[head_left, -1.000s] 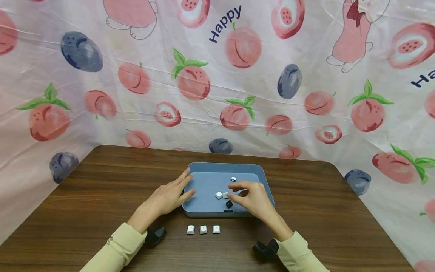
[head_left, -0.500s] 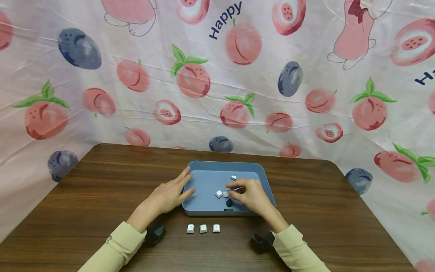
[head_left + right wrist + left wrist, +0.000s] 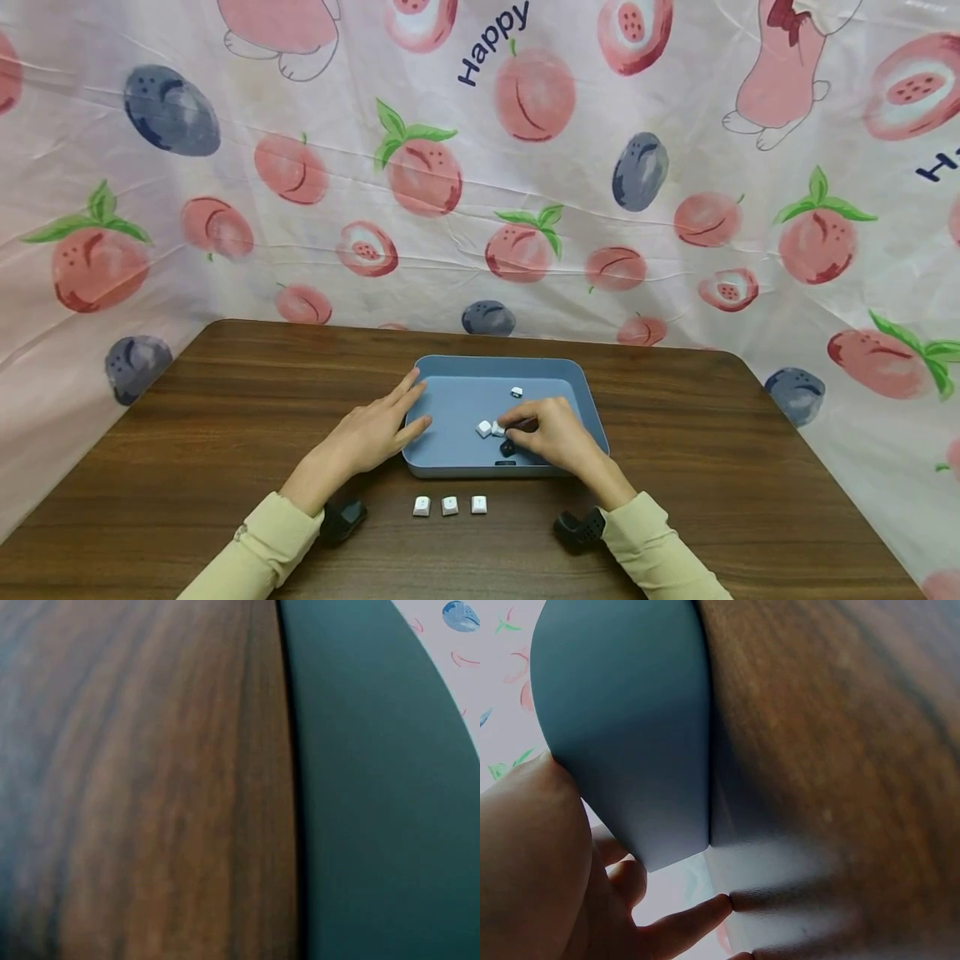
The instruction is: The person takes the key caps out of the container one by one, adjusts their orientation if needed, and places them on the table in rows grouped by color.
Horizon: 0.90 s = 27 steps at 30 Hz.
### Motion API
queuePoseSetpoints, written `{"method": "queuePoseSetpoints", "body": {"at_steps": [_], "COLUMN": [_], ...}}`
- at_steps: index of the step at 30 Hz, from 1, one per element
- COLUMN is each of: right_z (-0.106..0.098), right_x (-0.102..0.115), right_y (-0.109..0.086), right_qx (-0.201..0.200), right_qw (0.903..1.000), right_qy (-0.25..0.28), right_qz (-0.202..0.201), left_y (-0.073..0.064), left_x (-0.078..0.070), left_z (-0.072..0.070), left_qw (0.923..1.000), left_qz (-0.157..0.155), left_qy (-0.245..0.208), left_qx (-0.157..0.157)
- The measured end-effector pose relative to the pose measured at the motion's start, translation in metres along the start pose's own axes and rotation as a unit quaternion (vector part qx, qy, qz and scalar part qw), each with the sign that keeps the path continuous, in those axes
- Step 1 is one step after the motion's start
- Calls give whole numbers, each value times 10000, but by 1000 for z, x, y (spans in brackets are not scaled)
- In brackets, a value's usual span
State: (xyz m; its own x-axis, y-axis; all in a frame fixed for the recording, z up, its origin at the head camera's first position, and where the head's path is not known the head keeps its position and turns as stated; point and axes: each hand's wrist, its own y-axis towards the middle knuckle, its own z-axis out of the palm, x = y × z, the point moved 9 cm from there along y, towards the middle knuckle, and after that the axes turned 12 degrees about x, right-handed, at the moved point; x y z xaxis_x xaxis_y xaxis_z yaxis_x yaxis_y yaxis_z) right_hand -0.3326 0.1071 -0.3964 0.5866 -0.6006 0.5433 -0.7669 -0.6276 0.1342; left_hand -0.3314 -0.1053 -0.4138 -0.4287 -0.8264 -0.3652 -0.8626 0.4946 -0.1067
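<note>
My left hand (image 3: 366,435) rests at the left end of a blue tray (image 3: 450,364), fingers stretched and spread along the rim. In the left wrist view, fingers (image 3: 686,924) extend past the tray's outer wall (image 3: 641,750). My right hand (image 3: 558,433) reaches over the tray, thumb and forefinger pinching a white keycap (image 3: 497,429) near its middle. Directly left of it lies another white keycap (image 3: 483,429). Below the fingertips sits a black keycap (image 3: 507,448). The right wrist view catches only the tray's side wall (image 3: 382,810) and tabletop, not the hand.
Three white keycaps, the left (image 3: 422,507), middle (image 3: 449,506) and right (image 3: 478,505), stand in a row on the wooden table (image 3: 285,358) before the tray. One more small keycap (image 3: 517,392) lies farther back inside. A fruit-print curtain (image 3: 315,242) hangs behind.
My right hand has shifted slightly left, and its thumb and forefinger have closed together at the white keycap. The left hand keeps its place on the tray.
</note>
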Motion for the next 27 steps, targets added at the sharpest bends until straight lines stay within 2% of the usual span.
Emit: {"method": "queuePoseSetpoints", "body": {"at_steps": [15,27], "right_z": [2,5], "right_x": [-2,-2], "right_y": [2,4], "right_qx": [-138,-163], "right_qw": [9994,9988], "right_qy": [-86,-325], "right_qz": [289,320], "left_y": [-2,-3], "left_x": [-1,-1], "left_z": [-2,-1], "left_qw": [10000,10000], "left_qz": [25,16], "left_qy": [25,4], "left_qx": [-54,-21]}}
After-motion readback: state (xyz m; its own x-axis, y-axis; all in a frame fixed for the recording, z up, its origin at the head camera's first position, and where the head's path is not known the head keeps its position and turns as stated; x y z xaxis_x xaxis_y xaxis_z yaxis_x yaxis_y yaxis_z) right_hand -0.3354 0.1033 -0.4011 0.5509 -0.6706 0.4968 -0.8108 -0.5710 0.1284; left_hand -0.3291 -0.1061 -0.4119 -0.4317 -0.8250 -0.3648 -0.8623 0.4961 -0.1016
